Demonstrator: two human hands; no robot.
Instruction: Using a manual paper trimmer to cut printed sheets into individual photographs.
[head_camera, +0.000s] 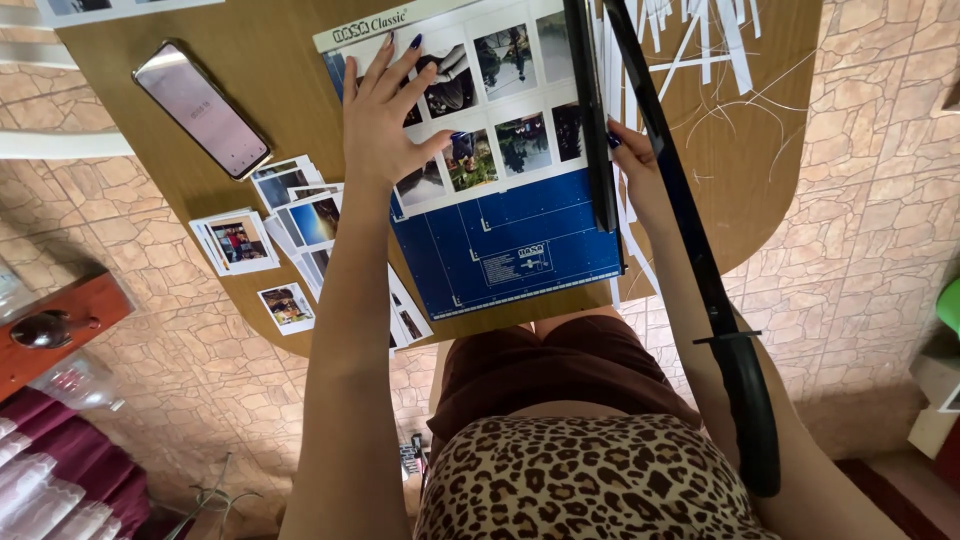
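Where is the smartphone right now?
In the head view, the smartphone lies screen-up on the wooden table, left of the left hand and beyond the small cut photos.

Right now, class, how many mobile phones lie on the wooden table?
1: the phone lies near the table's far left edge, beside the cut photo prints. None hidden, as far as visible.

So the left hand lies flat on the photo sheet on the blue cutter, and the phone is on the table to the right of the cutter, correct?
Not quite. The head view shows the phone to the left of the blue cutter, not the right. The left hand does lie flat on the photo sheet.
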